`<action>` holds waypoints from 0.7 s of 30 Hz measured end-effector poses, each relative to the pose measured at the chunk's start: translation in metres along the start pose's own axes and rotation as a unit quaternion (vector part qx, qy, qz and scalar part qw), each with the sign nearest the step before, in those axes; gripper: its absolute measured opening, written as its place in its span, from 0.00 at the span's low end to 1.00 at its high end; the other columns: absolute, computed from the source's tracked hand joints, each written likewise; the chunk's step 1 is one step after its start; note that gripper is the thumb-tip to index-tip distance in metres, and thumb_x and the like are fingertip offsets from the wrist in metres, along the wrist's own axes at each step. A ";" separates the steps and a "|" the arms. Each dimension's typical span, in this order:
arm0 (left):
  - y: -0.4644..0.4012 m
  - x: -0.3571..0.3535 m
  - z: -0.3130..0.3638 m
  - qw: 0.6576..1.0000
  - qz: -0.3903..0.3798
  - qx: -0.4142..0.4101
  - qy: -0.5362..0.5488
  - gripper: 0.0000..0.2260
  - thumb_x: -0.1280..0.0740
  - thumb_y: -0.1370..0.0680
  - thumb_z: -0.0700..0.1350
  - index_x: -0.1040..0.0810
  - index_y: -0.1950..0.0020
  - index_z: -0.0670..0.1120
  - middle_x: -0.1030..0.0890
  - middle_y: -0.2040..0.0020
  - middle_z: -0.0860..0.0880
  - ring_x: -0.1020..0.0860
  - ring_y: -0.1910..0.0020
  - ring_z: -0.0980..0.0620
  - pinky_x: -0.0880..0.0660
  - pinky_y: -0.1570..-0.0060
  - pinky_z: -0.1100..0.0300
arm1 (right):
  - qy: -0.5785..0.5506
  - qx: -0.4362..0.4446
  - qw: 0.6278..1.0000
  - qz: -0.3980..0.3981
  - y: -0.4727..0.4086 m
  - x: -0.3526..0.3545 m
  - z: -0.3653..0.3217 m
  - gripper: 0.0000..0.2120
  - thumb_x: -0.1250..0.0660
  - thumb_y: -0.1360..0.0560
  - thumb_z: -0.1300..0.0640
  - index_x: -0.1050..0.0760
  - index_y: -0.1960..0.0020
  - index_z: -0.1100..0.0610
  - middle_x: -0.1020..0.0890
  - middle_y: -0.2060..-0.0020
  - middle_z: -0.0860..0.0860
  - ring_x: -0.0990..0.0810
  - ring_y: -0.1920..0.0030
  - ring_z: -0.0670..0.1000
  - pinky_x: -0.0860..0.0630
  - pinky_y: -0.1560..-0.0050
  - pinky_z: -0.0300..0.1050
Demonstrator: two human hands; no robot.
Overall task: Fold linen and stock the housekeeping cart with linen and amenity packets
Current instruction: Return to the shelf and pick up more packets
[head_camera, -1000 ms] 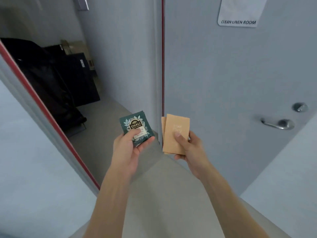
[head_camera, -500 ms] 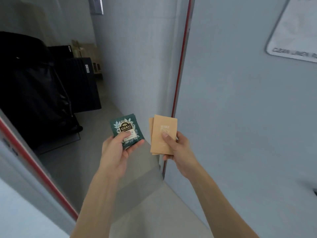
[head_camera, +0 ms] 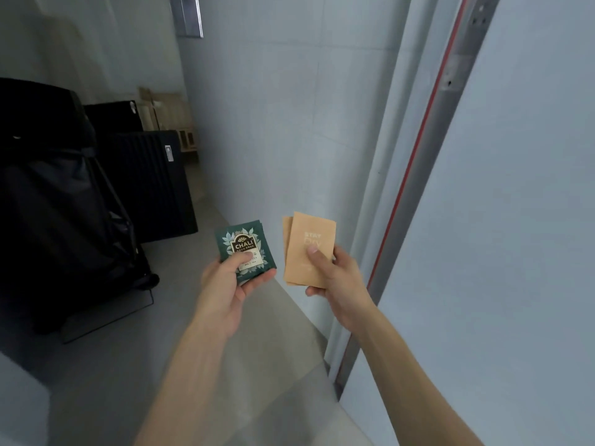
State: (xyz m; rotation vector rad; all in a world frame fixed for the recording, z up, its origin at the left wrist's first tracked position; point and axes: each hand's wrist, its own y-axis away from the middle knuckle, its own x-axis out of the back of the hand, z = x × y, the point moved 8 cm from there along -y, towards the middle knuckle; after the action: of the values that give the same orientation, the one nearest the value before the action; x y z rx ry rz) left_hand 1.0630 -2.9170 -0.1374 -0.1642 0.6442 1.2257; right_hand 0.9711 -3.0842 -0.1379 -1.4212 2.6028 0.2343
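My left hand (head_camera: 230,286) grips dark green tea packets (head_camera: 246,247) with a leaf pattern and a "CHALI" label, thumb pressed on the front. My right hand (head_camera: 338,278) pinches tan paper packets (head_camera: 307,249), two at least, slightly fanned, thumb on the top one. Both hands are held out at chest height, side by side and a little apart. No linen shows in this view.
An open grey door (head_camera: 515,220) with a red-edged frame (head_camera: 415,175) stands close on the right. A pale wall (head_camera: 283,123) runs ahead. On the left stand a black bag on a frame (head_camera: 64,220) and black cases (head_camera: 154,185) on the grey floor (head_camera: 180,317).
The view has advanced past the door's edge into the room. The door handle and the "CLEAN LINEN ROOM" sign have slid out of sight. Both hands keep the same hold on their packets.
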 end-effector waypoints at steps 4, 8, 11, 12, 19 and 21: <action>-0.079 -0.007 0.007 1.000 0.011 -0.003 -0.009 0.10 0.36 0.22 0.32 0.22 0.42 0.36 0.14 0.54 0.42 0.14 0.58 0.45 0.16 0.58 0.51 | -0.009 -0.010 1.000 -0.016 -0.085 -0.011 0.011 0.16 0.31 0.22 0.52 0.25 0.38 0.59 0.16 0.55 0.49 0.17 0.60 0.48 0.23 0.69 0.43; -0.165 -0.014 0.015 0.999 0.035 -0.016 0.000 0.09 0.35 0.22 0.32 0.21 0.44 0.36 0.14 0.51 0.41 0.14 0.55 0.44 0.16 0.59 0.51 | -0.017 -0.018 0.999 -0.045 -0.184 -0.023 0.018 0.17 0.31 0.22 0.51 0.25 0.38 0.59 0.16 0.54 0.51 0.17 0.60 0.49 0.24 0.69 0.43; -0.229 -0.024 0.026 0.998 0.064 -0.017 0.011 0.08 0.35 0.22 0.32 0.21 0.44 0.35 0.15 0.48 0.38 0.15 0.51 0.42 0.16 0.57 0.50 | -0.011 -0.030 0.997 -0.075 -0.260 -0.039 0.016 0.17 0.32 0.22 0.50 0.25 0.38 0.60 0.16 0.52 0.53 0.17 0.59 0.49 0.23 0.67 0.44; -0.250 -0.027 0.031 0.997 0.073 -0.017 0.014 0.09 0.35 0.22 0.32 0.22 0.44 0.35 0.16 0.47 0.38 0.16 0.50 0.41 0.16 0.58 0.50 | -0.008 -0.036 0.996 -0.083 -0.284 -0.044 0.014 0.17 0.32 0.22 0.50 0.25 0.38 0.59 0.16 0.51 0.53 0.17 0.58 0.49 0.23 0.67 0.44; -0.382 -0.037 0.078 0.992 0.110 -0.052 0.029 0.11 0.34 0.23 0.32 0.22 0.42 0.34 0.16 0.45 0.37 0.17 0.47 0.39 0.18 0.61 0.54 | 0.005 -0.048 0.991 -0.126 -0.431 -0.088 0.000 0.14 0.34 0.20 0.56 0.27 0.36 0.59 0.17 0.45 0.57 0.17 0.54 0.53 0.22 0.68 0.45; -0.419 -0.034 0.087 0.991 0.119 -0.053 0.036 0.10 0.34 0.23 0.32 0.21 0.42 0.34 0.17 0.45 0.36 0.17 0.46 0.39 0.18 0.61 0.54 | 0.012 -0.047 0.990 -0.134 -0.469 -0.102 0.002 0.14 0.33 0.20 0.56 0.27 0.36 0.59 0.17 0.45 0.57 0.17 0.54 0.54 0.22 0.68 0.45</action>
State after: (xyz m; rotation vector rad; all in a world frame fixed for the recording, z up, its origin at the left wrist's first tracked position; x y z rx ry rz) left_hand 1.4700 -3.0531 -0.1396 -0.2256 0.6745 1.4899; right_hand 1.4208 -3.2507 -0.1442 -1.7953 2.4118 0.3088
